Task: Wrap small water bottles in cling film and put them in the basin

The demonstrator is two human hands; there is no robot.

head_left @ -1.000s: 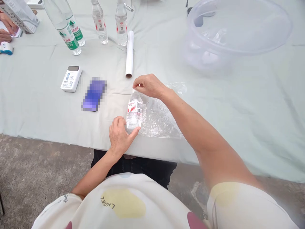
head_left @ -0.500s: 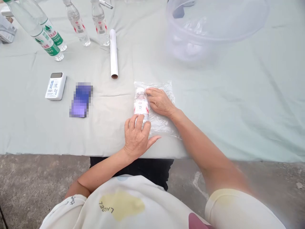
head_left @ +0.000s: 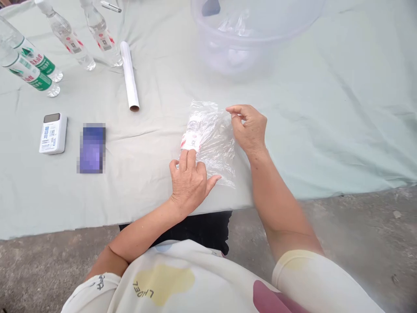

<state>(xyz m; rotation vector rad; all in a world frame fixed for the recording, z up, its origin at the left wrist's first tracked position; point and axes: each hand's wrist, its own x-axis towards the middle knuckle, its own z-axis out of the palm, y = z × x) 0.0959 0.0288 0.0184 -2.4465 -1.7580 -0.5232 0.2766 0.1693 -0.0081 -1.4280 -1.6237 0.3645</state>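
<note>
A small clear water bottle (head_left: 193,135) with a red and white label lies on its side near the table's front edge, on a sheet of clear plastic wrap (head_left: 219,147). My left hand (head_left: 190,182) rests on the bottle's near end, fingers curled over it. My right hand (head_left: 249,128) is to the right of the bottle and pinches the far right edge of the wrap between thumb and fingers, lifting it a little.
A roll of plastic wrap (head_left: 129,82) lies further back. Several upright water bottles (head_left: 70,40) stand at the far left. A white device (head_left: 53,133) and a blurred purple object (head_left: 92,148) lie to the left. A large clear basin (head_left: 247,30) sits at the back.
The bottle has been laid flat on the wrap. My right hand left the bottle and took hold of the wrap's edge; my left hand moved onto the bottle's end. The camera view drifted right.
</note>
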